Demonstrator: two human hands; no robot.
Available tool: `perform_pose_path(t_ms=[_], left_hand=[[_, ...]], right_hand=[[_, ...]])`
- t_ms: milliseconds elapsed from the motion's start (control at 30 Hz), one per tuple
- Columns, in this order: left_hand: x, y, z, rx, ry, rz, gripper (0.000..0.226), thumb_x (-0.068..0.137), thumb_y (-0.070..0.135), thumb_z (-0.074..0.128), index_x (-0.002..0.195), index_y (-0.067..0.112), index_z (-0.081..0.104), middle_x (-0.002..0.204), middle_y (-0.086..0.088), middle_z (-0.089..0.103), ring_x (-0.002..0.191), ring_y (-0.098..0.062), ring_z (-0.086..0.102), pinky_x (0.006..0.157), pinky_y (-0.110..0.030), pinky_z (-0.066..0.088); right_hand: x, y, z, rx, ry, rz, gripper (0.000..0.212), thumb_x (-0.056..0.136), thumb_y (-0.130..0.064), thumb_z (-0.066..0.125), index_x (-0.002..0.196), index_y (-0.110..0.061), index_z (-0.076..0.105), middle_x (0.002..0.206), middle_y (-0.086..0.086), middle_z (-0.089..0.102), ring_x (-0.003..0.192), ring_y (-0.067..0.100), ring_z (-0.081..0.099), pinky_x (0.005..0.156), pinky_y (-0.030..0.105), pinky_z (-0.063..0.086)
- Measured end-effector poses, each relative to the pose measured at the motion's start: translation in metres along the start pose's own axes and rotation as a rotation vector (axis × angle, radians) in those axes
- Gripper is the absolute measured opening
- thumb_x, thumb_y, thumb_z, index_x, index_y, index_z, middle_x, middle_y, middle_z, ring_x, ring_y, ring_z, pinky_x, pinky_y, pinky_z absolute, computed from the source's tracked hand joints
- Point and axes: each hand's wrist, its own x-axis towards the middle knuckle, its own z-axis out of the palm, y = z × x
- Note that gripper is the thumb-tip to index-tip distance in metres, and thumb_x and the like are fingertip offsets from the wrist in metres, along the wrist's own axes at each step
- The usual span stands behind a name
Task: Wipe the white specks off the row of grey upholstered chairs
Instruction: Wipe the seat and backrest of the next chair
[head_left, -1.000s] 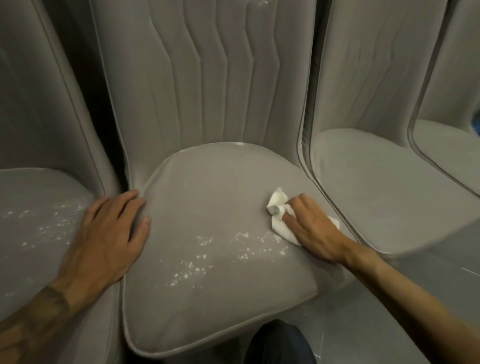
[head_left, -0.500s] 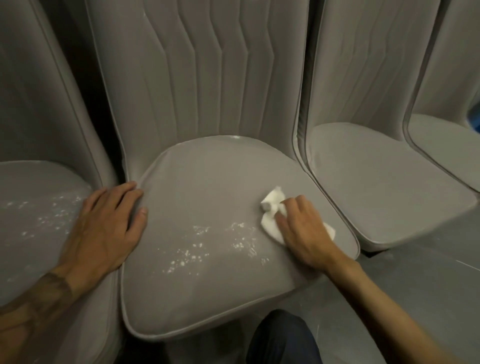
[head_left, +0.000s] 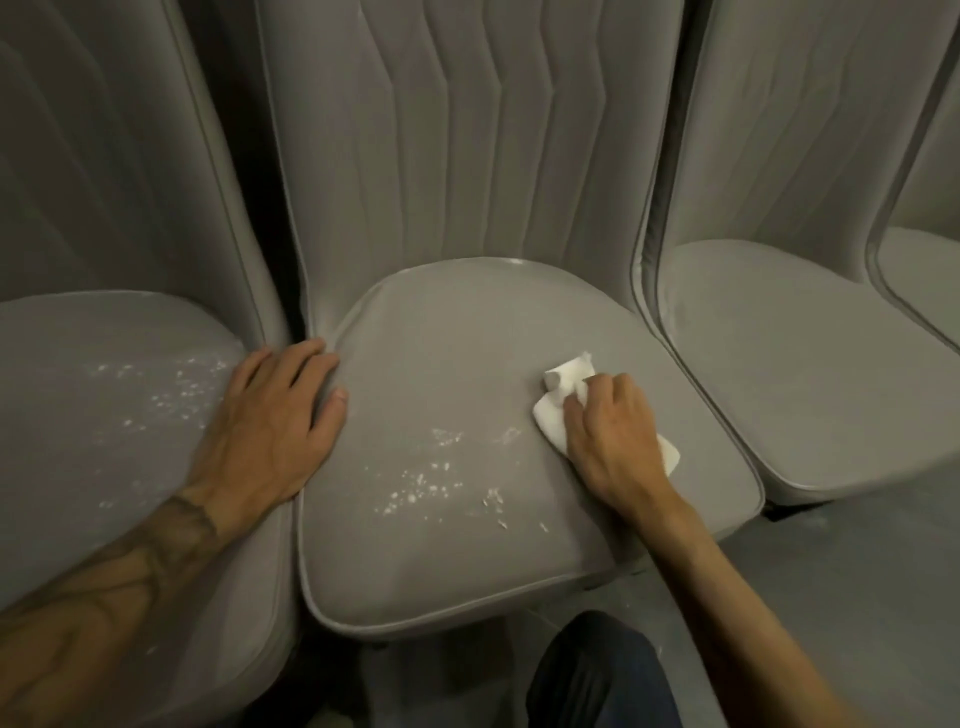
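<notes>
A grey upholstered chair seat (head_left: 467, 332) fills the middle of the view. White specks (head_left: 431, 483) are scattered over its front half. My right hand (head_left: 608, 436) presses a crumpled white cloth (head_left: 561, 395) onto the seat's right side, fingers curled over it. My left hand (head_left: 270, 421) lies flat with straight fingers across the seat's left edge and the gap to the neighbouring chair. That left chair seat (head_left: 78, 374) carries more white specks (head_left: 171, 389).
Two more grey chair seats stand to the right: one (head_left: 805, 364) beside the middle chair and another (head_left: 930, 270) at the frame's edge, with no specks visible. Tall ribbed backrests (head_left: 467, 130) close off the rear. My dark-clothed knee (head_left: 597, 675) is below, over a grey floor (head_left: 857, 571).
The cloth and my right hand slid slightly left along the seat. The specks nearest the cloth thinned and some now lie further toward the front. My left hand stayed on the seat edge.
</notes>
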Motion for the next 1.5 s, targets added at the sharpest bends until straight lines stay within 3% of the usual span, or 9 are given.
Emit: perform_pose_path(t_ms=[200, 267, 433, 633, 833, 1000, 1233, 1400, 1500], left_hand=[[0.001, 0.0, 0.001, -0.001, 0.001, 0.007, 0.05, 0.102, 0.041, 0.036, 0.134, 0.009, 0.059, 0.143, -0.011, 0.056, 0.128, -0.033, 0.056, 0.119, -0.048, 0.031], [0.0, -0.001, 0.002, -0.005, 0.01, 0.006, 0.049, 0.103, 0.041, 0.036, 0.133, 0.01, 0.059, 0.142, -0.011, 0.056, 0.127, -0.032, 0.056, 0.119, -0.048, 0.031], [0.0, -0.002, 0.003, -0.007, 0.02, 0.002, 0.046, 0.103, 0.039, 0.037, 0.133, 0.011, 0.058, 0.143, -0.009, 0.056, 0.126, -0.03, 0.057, 0.12, -0.047, 0.032], [0.0, -0.001, 0.0, -0.006, 0.001, -0.011, 0.045, 0.105, 0.039, 0.035, 0.134, 0.013, 0.057, 0.143, -0.008, 0.055, 0.126, -0.029, 0.056, 0.12, -0.046, 0.03], [-0.001, 0.002, -0.004, -0.011, -0.001, -0.011, 0.042, 0.105, 0.034, 0.037, 0.132, 0.011, 0.059, 0.142, -0.01, 0.057, 0.127, -0.029, 0.056, 0.12, -0.047, 0.032], [-0.001, 0.002, -0.006, 0.012, -0.024, -0.018, 0.042, 0.106, 0.035, 0.033, 0.133, 0.013, 0.058, 0.144, -0.008, 0.055, 0.128, -0.027, 0.055, 0.12, -0.046, 0.031], [-0.002, 0.004, -0.006, -0.014, -0.03, -0.031, 0.043, 0.107, 0.034, 0.031, 0.134, 0.014, 0.057, 0.144, -0.008, 0.055, 0.13, -0.025, 0.055, 0.122, -0.044, 0.029], [-0.003, 0.002, -0.007, -0.05, -0.055, -0.047, 0.049, 0.108, 0.033, 0.024, 0.137, 0.012, 0.058, 0.147, -0.008, 0.054, 0.133, -0.025, 0.053, 0.125, -0.041, 0.023], [-0.003, 0.003, -0.008, -0.071, -0.057, -0.055, 0.049, 0.108, 0.031, 0.025, 0.137, 0.011, 0.059, 0.147, -0.009, 0.055, 0.132, -0.025, 0.054, 0.125, -0.041, 0.023]], right_hand=[[-0.039, -0.051, 0.013, 0.17, -0.1, -0.392, 0.021, 0.103, -0.033, 0.031, 0.093, -0.019, 0.044, 0.093, 0.004, 0.044, 0.081, 0.025, 0.043, 0.073, 0.043, 0.04], [-0.017, -0.033, 0.013, 0.152, -0.104, -0.376, 0.023, 0.103, -0.032, 0.034, 0.097, -0.015, 0.048, 0.096, 0.006, 0.046, 0.084, 0.027, 0.045, 0.078, 0.045, 0.039], [0.045, -0.025, 0.021, 0.005, -0.081, -0.051, 0.029, 0.102, -0.027, 0.04, 0.105, -0.001, 0.051, 0.108, 0.022, 0.051, 0.095, 0.041, 0.049, 0.085, 0.051, 0.039], [0.003, -0.067, 0.026, 0.203, -0.205, -0.475, 0.032, 0.102, -0.042, 0.027, 0.095, -0.016, 0.045, 0.095, 0.006, 0.046, 0.083, 0.026, 0.043, 0.078, 0.041, 0.038], [0.064, -0.075, 0.033, 0.052, -0.167, -0.217, 0.032, 0.103, -0.032, 0.037, 0.108, -0.003, 0.051, 0.111, 0.018, 0.05, 0.097, 0.036, 0.047, 0.088, 0.045, 0.037], [0.001, -0.101, 0.032, 0.212, -0.212, -0.644, 0.028, 0.102, -0.037, 0.034, 0.094, -0.014, 0.047, 0.095, 0.008, 0.047, 0.083, 0.027, 0.043, 0.078, 0.04, 0.035], [0.068, -0.127, 0.044, 0.078, -0.232, -0.401, 0.029, 0.103, -0.033, 0.038, 0.107, -0.006, 0.049, 0.111, 0.015, 0.049, 0.097, 0.035, 0.047, 0.086, 0.044, 0.036], [0.005, -0.132, 0.041, 0.234, -0.25, -0.748, 0.027, 0.101, -0.039, 0.036, 0.092, -0.014, 0.044, 0.095, 0.007, 0.046, 0.079, 0.024, 0.041, 0.074, 0.039, 0.036], [0.029, -0.139, 0.039, 0.194, -0.282, -0.693, 0.024, 0.101, -0.037, 0.039, 0.095, -0.014, 0.045, 0.099, 0.006, 0.046, 0.084, 0.023, 0.042, 0.081, 0.04, 0.038]])
